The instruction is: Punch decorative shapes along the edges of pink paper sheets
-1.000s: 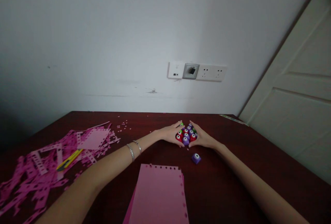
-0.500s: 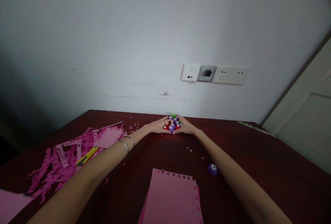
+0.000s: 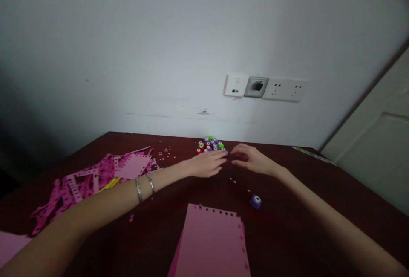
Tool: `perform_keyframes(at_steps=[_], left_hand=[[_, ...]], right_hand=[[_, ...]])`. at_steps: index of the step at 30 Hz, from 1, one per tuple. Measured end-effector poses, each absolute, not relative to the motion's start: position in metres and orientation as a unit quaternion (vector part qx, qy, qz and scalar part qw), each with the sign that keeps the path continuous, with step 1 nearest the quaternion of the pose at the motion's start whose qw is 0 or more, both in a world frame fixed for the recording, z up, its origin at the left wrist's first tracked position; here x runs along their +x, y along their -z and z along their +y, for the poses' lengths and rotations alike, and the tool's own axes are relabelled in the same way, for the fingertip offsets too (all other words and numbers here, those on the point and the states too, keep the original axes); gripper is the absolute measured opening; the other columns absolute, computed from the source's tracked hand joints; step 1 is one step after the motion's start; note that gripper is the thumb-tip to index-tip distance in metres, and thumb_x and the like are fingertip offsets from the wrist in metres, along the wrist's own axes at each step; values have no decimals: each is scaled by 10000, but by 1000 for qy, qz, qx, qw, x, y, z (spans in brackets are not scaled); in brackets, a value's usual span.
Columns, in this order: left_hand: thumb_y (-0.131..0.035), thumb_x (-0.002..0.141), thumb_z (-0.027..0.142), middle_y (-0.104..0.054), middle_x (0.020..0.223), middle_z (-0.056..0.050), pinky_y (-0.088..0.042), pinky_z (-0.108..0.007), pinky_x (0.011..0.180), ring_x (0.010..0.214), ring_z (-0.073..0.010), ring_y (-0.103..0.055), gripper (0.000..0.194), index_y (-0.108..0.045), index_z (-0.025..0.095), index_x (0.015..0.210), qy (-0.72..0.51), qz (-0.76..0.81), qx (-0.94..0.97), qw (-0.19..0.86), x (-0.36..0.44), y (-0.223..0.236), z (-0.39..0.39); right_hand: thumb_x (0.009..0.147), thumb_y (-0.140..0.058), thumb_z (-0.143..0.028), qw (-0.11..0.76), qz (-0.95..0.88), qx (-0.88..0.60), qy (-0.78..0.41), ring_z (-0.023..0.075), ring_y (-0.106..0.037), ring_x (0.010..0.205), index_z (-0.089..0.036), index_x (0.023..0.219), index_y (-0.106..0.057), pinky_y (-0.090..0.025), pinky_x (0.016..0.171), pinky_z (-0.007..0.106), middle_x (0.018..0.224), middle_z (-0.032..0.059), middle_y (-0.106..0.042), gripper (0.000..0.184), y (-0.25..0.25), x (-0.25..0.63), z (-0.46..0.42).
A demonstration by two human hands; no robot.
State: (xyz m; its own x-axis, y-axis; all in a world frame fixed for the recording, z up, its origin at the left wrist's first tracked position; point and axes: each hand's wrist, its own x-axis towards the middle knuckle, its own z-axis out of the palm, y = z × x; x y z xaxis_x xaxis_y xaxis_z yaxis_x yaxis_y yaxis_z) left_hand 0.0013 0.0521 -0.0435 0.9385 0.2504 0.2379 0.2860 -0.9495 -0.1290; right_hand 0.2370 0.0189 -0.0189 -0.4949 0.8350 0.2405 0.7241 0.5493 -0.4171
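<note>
A cluster of small craft punches (image 3: 212, 143) in purple, red and green, each with a white top and dark dot, stands at the back of the dark red table near the wall. My left hand (image 3: 204, 164) is just in front of it, fingers stretched out to the right and covering part of the front row; whether they touch is unclear. To the right of the cluster, my right hand (image 3: 254, 160) hovers with curved fingers, thumb apart, nothing visible between them. One purple craft punch (image 3: 255, 201) sits alone nearer me, left of my right forearm.
Pink paper sheets (image 3: 211, 243) with punched edges lie in front of me. On the left are a heap of pink paper strips (image 3: 86, 177), a yellow cutter (image 3: 109, 183) partly behind my forearm, and scattered punched bits (image 3: 164, 153). Wall sockets (image 3: 284, 89) are above the table.
Both hands have come off the punch cluster, which they were cupping from either side. The left hand moved toward me and slightly right; the right hand moved right. More punches are now visible.
</note>
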Motion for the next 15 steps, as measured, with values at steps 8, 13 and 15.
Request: perform_keyframes(at_steps=[8, 13, 15], left_hand=[[-310, 919, 322, -236, 1466, -137, -195, -348, 1103, 1363, -208, -153, 527, -266, 74, 1383, 21, -50, -998, 17, 55, 71, -8], [-206, 946, 397, -160, 1497, -65, -140, -424, 1105, 1374, -213, -78, 506, -241, 188, 1406, -2, -45, -997, -58, 71, 80, 8], [-186, 943, 437, -126, 1504, -51, -127, -433, 1102, 1375, -214, -61, 524, -208, 213, 1416, -5, -89, -994, -68, 67, 82, 26]], right_hand=[[770, -594, -268, 52, -838, -492, -230, 192, -557, 936, -214, 1147, -544, -440, 821, 304, 1124, 68, -527, 384, 27, 265, -93], [824, -513, -245, 78, -834, -508, -200, 177, -560, 834, -193, 934, -576, -440, 750, 295, 941, 48, -575, 137, 38, 275, -92], [809, -542, -278, 76, -827, -525, -185, 171, -565, 773, -189, 900, -581, -444, 709, 286, 900, 45, -585, 133, 38, 282, -83]])
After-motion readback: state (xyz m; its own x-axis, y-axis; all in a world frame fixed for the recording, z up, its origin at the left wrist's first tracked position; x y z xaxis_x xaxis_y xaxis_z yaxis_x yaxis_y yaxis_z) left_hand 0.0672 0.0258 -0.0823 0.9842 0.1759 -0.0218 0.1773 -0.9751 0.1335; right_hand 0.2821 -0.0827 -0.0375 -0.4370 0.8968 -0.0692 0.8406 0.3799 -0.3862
